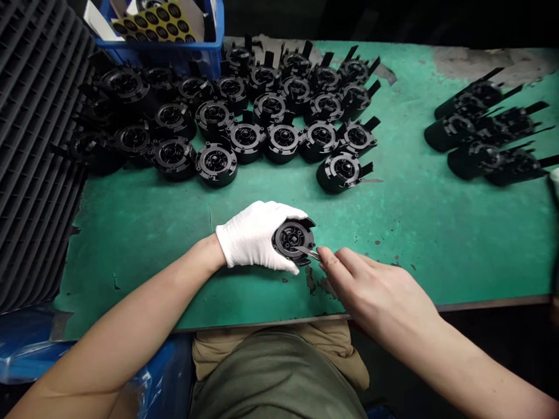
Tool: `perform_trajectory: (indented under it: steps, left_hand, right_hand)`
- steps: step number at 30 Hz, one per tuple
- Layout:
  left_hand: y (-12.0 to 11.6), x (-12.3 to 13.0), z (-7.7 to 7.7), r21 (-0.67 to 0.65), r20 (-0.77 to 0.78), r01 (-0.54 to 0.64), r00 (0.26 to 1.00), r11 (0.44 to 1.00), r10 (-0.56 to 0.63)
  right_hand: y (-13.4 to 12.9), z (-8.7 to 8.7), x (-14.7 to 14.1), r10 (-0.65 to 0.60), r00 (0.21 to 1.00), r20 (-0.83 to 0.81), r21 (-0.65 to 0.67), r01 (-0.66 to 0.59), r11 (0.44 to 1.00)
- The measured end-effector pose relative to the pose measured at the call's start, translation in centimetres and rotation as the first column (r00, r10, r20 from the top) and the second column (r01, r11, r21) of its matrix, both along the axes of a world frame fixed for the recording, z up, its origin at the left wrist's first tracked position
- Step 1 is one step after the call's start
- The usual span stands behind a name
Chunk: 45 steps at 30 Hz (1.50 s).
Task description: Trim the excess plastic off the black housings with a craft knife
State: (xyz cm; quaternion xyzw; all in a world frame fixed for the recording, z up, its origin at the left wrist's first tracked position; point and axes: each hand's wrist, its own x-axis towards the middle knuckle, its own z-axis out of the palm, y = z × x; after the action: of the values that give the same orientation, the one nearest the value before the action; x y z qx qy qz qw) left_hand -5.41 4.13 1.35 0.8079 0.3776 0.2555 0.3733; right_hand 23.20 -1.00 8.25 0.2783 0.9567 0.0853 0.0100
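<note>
My left hand (257, 235), in a white glove, wraps round the left side of a round black housing (293, 237) near the front middle of the table. The housing's ribbed inner face points up towards the camera. Bare and closed, my right hand (353, 279) pinches metal tweezers (311, 252) at the right of the housing. Their tip reaches over the housing's inner face, close to its centre. Whether the tip holds any small part is too fine to tell.
Several similar black housings (217, 164) crowd the back left and middle of the green table (144, 221); another group (452, 131) stands at the right. A blue bin (187, 55) with a yellow sticker sheet (155, 23) sits behind. Grey ribbed trays (35, 128) rise at the left.
</note>
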Motion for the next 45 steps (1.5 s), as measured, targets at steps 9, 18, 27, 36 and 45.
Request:
perform_trajectory:
  steps: [9,18,27,36,45]
  left_hand:
    - [-0.5,0.4,-1.1,0.11,0.017,-0.068,0.998,0.992,0.067]
    - [-1.3,0.6,-0.1,0.238,-0.066,-0.109,0.99,0.965,0.128]
    - [-1.8,1.0,0.4,0.172,-0.149,-0.192,0.964,0.966,0.219]
    - [-1.8,2.0,0.2,0.201,-0.104,-0.232,0.961,0.952,0.256]
    - [-1.9,2.1,0.5,0.173,-0.1,-0.246,0.959,0.953,0.266]
  right_hand:
    - [-0.2,-0.1,1.0,-0.236,0.912,-0.335,-0.286,0.14,0.948]
    - [-0.5,-4.2,-1.9,-0.482,0.701,-0.525,-0.481,0.224,0.848]
    - [3.8,-3.2,2.1,-0.341,0.797,-0.499,-0.278,0.226,0.934]
    - [2.4,-1.9,2.8,-0.201,0.933,-0.299,-0.175,0.154,0.972]
    - [2.8,-0.9,1.1,-0.171,0.961,-0.218,0.008,0.177,0.984]
